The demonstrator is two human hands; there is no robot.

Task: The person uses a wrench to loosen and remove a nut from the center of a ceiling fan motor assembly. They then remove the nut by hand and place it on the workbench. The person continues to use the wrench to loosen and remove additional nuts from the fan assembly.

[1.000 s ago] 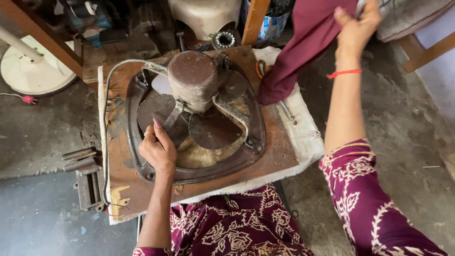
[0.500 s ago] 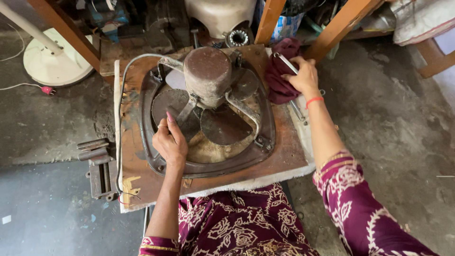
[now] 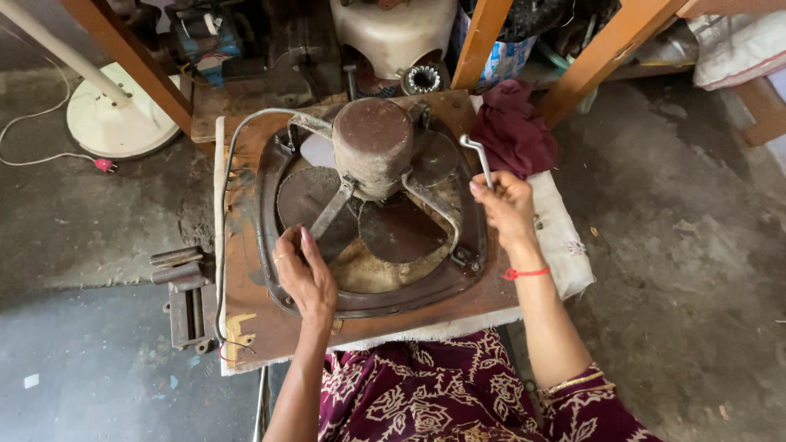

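A rusty exhaust fan lies flat on a white cloth, its brown motor housing standing up at the centre over dusty blades. My left hand rests on the fan's dark ring frame at the near left, fingers together and holding nothing. My right hand is closed on a bent metal L-shaped wrench at the fan's right side, its hooked end pointing up and away. A maroon rag lies bunched just beyond that hand.
A white round fan base with a pole and cord stands at the far left. A metal vise sits on the floor left of the fan. Wooden table legs and cluttered parts are beyond. Concrete floor lies on both sides.
My right hand came down from holding the maroon rag high, left the rag beyond the fan, and now grips the bent wrench. My left hand stayed on the fan frame.
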